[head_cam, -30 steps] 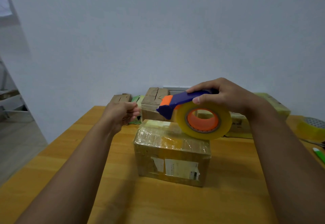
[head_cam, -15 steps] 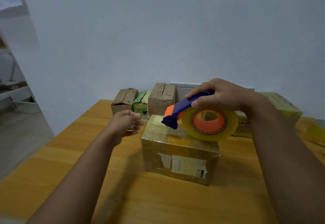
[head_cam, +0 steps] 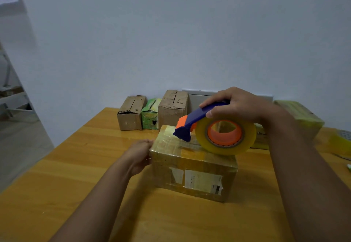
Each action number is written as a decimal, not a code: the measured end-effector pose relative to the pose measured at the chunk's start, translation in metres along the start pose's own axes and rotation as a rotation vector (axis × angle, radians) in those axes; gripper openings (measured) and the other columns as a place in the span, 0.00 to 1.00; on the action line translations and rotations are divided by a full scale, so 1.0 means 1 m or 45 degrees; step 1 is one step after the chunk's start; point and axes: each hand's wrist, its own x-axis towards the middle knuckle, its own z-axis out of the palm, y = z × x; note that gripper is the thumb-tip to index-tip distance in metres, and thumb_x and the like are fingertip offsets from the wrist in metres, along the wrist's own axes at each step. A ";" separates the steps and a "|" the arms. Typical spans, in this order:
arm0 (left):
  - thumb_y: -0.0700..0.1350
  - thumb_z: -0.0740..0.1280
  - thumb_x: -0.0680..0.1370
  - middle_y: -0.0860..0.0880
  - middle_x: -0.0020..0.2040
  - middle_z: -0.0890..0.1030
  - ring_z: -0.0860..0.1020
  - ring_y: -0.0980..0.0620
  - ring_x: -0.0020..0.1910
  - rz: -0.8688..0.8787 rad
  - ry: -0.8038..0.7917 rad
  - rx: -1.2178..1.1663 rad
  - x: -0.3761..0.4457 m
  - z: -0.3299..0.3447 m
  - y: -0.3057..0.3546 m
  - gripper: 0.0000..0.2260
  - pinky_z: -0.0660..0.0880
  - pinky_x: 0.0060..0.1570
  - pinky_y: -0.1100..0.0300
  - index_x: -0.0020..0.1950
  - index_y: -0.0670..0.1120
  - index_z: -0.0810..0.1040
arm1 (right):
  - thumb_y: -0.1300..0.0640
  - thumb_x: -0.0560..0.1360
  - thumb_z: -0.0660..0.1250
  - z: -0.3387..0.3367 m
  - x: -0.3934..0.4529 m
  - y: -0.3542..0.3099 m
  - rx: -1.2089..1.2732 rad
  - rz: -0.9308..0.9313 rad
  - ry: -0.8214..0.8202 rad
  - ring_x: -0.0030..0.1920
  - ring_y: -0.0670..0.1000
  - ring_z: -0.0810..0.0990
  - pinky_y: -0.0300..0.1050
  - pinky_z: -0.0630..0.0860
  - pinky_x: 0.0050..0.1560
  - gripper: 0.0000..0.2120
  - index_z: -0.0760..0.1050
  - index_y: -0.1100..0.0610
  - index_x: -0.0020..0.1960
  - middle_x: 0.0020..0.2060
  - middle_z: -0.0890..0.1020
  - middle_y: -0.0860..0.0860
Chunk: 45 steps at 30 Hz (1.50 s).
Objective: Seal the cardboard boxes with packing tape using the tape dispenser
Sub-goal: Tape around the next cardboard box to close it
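- The box (head_cam: 193, 167), wrapped in glossy tape with pale labels on its near face, sits mid-desk (head_cam: 57, 194), nearer the far edge than the near one.
- The right hand (head_cam: 237, 107) grips the blue handle of the dispenser (head_cam: 191, 126), fingers curled over it, thumb underneath; its nose and the yellowish roll (head_cam: 226, 135) rest on the box top.
- The left hand (head_cam: 139, 155) is against the box's left side at the top edge; whether its fingers pinch anything there I cannot tell.
- Along the far edge, by the wall, stand 2 worn boxes (head_cam: 131, 113) (head_cam: 172, 107) with a green carton (head_cam: 150, 117) between them, close behind the taped box's far-left corner.
- Behind the right wrist, a yellow-wrapped box (head_cam: 302, 114) sits at the far right; a second roll (head_cam: 340, 141) lies at the right edge.
- Bare desk runs left of the box to the left edge, and across the near side between the 2 forearms.
- The desk's left edge drops to open floor (head_cam: 17, 146).
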 end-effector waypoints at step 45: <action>0.64 0.36 0.74 0.54 0.78 0.60 0.59 0.57 0.75 0.939 0.285 1.747 -0.027 0.026 -0.006 0.36 0.52 0.72 0.60 0.79 0.51 0.57 | 0.39 0.68 0.67 -0.021 -0.029 0.004 0.041 -0.033 -0.024 0.48 0.41 0.80 0.33 0.78 0.42 0.20 0.81 0.45 0.57 0.47 0.82 0.39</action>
